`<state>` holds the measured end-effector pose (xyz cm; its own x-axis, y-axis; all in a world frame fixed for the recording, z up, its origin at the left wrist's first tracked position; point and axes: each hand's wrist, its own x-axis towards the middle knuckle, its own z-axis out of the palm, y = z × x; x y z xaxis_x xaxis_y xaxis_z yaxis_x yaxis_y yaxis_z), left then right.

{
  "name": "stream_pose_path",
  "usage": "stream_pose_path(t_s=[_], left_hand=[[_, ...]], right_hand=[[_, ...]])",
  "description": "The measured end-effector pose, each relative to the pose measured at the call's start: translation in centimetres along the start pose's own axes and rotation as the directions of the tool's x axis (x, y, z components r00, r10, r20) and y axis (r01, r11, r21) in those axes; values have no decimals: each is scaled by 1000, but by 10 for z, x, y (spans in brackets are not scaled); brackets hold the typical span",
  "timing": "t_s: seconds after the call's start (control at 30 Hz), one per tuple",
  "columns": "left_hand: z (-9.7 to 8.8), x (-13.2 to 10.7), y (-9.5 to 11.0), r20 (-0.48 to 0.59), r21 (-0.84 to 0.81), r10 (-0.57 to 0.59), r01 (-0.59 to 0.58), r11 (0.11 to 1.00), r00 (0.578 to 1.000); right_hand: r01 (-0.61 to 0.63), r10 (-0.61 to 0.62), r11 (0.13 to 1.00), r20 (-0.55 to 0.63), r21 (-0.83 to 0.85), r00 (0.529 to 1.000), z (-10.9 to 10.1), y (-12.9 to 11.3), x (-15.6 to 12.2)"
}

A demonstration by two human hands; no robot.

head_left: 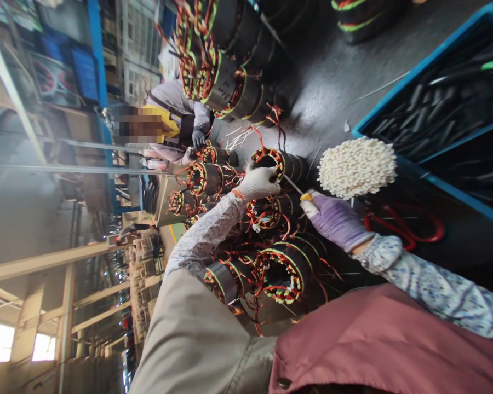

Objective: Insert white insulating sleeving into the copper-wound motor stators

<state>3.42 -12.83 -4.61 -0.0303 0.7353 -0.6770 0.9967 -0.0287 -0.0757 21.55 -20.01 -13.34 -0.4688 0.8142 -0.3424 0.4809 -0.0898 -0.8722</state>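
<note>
My left hand [258, 183], in a white glove, curls its fingers over the rim of a black motor stator [285, 163] with red, green and yellow windings. My right hand [337, 221], in a purple glove, is closed on a thin tool with a yellow and white handle [308, 200]. Its metal tip points at that stator, just beside my left fingers. Several more stators [281, 271] lie packed together below and between my forearms, with loose red wires sticking out.
A bundle of white tubes [356, 167] stands end-on right of the hands. A blue crate [431, 109] holds black sleeves. Red-handled cutters [402, 230] lie on the dark table. More stators [230, 71] are stacked above. Another person's gloved hand [198, 137] works beyond them.
</note>
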Motion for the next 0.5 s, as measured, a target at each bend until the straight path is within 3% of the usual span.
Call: stream_pose_path(t_s=[0.13, 0.27, 0.33, 0.4, 0.43, 0.5], left_hand=[[0, -1, 0, -2, 8, 10, -10, 1000, 1000], [0, -1, -2, -14, 35, 60, -59, 998, 998], [0, 0, -4, -17, 30, 90, -89, 996, 996], [1, 1, -5, -28, 22, 101, -100, 995, 995], [1, 1, -6, -35, 20, 105, -104, 994, 994], [2, 2, -6, -38, 24, 116, -115, 993, 993]], right_hand=[[-130, 96, 929, 113, 347, 989, 2, -5, 4], [-124, 130, 903, 14, 412, 991, 4, -18, 1], [-269, 219, 770, 156, 579, 963, 6, -27, -2], [-428, 235, 562, 360, 708, 903, 8, -32, -3], [-451, 230, 507, 388, 735, 892, 9, -31, -3], [-364, 221, 559, 289, 745, 932, 10, -25, -1]])
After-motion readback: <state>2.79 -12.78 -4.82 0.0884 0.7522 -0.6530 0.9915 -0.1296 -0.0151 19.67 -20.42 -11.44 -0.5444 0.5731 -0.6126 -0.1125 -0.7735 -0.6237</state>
